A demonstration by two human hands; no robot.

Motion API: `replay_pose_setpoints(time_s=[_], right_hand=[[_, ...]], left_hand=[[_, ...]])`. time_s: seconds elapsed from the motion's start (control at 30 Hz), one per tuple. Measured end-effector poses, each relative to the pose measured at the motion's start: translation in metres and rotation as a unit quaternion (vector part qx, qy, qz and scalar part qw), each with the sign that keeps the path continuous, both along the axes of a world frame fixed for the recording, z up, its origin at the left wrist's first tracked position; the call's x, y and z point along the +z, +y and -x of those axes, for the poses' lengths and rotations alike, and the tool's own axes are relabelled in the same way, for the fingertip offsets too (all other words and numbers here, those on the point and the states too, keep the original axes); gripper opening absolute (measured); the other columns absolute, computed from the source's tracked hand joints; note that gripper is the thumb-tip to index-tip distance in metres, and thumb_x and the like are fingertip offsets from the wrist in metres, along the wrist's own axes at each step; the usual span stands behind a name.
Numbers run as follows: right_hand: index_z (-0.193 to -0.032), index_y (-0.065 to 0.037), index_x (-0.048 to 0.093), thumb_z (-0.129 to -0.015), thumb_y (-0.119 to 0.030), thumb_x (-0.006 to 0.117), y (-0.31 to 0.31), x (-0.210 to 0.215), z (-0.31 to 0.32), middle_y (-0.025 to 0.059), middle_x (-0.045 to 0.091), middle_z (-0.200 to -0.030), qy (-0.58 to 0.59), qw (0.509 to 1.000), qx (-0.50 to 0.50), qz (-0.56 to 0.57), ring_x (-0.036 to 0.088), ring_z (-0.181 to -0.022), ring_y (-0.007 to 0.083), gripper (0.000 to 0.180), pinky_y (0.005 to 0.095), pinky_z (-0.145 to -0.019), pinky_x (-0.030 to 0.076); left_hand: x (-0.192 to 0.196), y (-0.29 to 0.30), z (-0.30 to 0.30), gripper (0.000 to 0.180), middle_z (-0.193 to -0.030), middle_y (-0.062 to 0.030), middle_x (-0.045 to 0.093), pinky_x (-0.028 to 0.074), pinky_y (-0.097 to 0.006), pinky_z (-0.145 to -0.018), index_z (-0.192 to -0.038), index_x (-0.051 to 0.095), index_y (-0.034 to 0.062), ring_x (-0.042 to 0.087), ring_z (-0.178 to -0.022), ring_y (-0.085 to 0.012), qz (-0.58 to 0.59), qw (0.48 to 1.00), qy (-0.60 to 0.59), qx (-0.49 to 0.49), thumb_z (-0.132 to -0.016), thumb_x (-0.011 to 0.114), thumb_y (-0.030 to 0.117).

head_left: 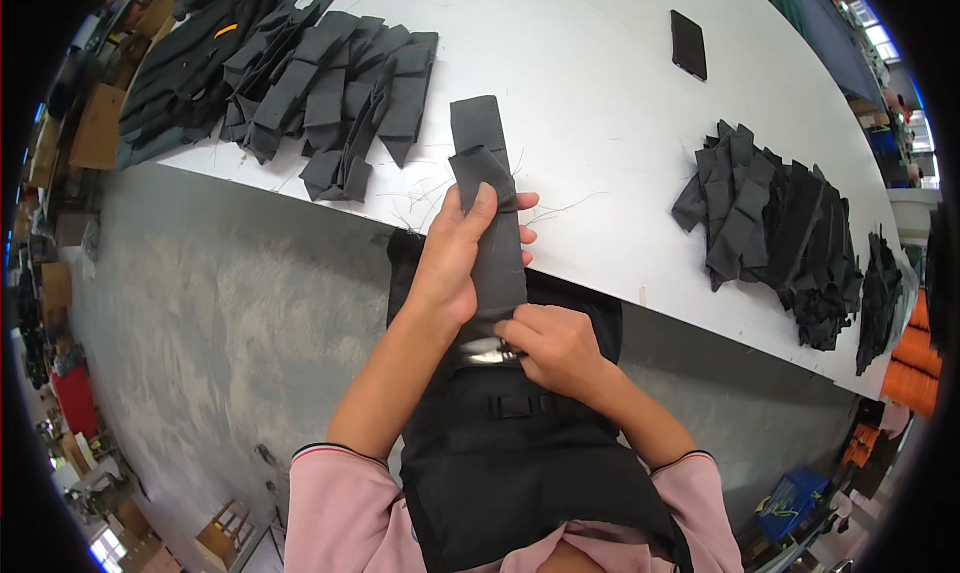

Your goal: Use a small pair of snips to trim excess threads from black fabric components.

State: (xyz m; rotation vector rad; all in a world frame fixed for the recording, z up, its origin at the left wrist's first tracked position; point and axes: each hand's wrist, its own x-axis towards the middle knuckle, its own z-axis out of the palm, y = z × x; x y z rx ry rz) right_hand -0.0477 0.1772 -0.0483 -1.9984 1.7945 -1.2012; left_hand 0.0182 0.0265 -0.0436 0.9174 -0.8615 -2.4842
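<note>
A dark grey fabric strip [497, 248] runs lengthwise in front of me, with a folded flap [481, 165] near its far end. My left hand [462, 238] is closed round its middle, thumb on top and fingertips showing past the right edge. At the strip's near end, my right hand [555, 345] is closed, thumb and forefinger pinching the fabric's corner. Small metal scissors [487, 352] stick out to the left from under that hand; their handles are mostly hidden by the fingers. The strip's far end lies over the white table [590, 103].
Stacks of dark grey fabric pieces [345, 83] lie at the table's far left, beside dark garments [185, 78]. More fabric pieces [775, 223] are heaped on the right. A black phone [688, 46] lies at the back. Loose threads [570, 203] are scattered near the strip.
</note>
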Motion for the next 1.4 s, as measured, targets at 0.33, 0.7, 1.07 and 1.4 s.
replay_pose_setpoints(time_s=[0.33,0.7,1.07,1.4], right_hand=[[-0.099,-0.007,0.061,-0.068,-0.012,0.073,0.014,0.013,0.019,0.0042,0.055,-0.074,0.031,0.98,-0.191,-0.036,0.054,-0.056,0.0191,0.034,0.0283,-0.052,0.042],[-0.096,-0.008,0.064,-0.067,-0.009,0.072,0.006,0.004,0.01,0.004,0.057,-0.074,0.062,0.976,-0.206,-0.032,0.053,-0.056,0.021,0.03,0.0305,-0.051,0.041],[-0.092,-0.006,0.065,-0.068,-0.002,0.072,0.014,0.017,0.012,0.0076,0.062,-0.076,0.088,0.981,-0.168,-0.052,0.056,-0.059,0.0226,0.025,0.0299,-0.054,0.044],[-0.096,-0.002,0.058,-0.078,-0.008,0.069,0.016,0.008,0.008,-0.0003,0.058,-0.075,-0.408,0.875,-0.202,-0.165,0.049,-0.064,0.0051,0.022,0.0201,-0.06,0.04]], left_hand=[[0.008,0.006,-0.001,0.034,-0.097,-0.0147,0.063,0.052,-0.027,-0.053,-0.112,0.042,0.0038,0.062,-0.066,-0.0162,0.08,0.997,-0.018,0.013,-0.093,0.054,0.029],[0.008,0.009,-0.003,0.035,-0.098,-0.0152,0.063,0.052,-0.027,-0.053,-0.115,0.041,0.0038,0.063,-0.066,-0.0163,0.073,0.997,-0.029,0.011,-0.093,0.053,0.028],[0.007,0.006,-0.006,0.037,-0.097,-0.0148,0.063,0.052,-0.026,-0.052,-0.12,0.039,0.0034,0.061,-0.063,-0.014,0.082,0.993,-0.045,-0.066,-0.093,0.052,0.026],[0.007,0.015,-0.009,0.036,-0.096,-0.0159,0.063,0.052,-0.026,-0.052,-0.118,0.04,0.0033,0.062,-0.062,-0.0143,0.127,0.991,-0.026,0.019,-0.093,0.053,0.024]])
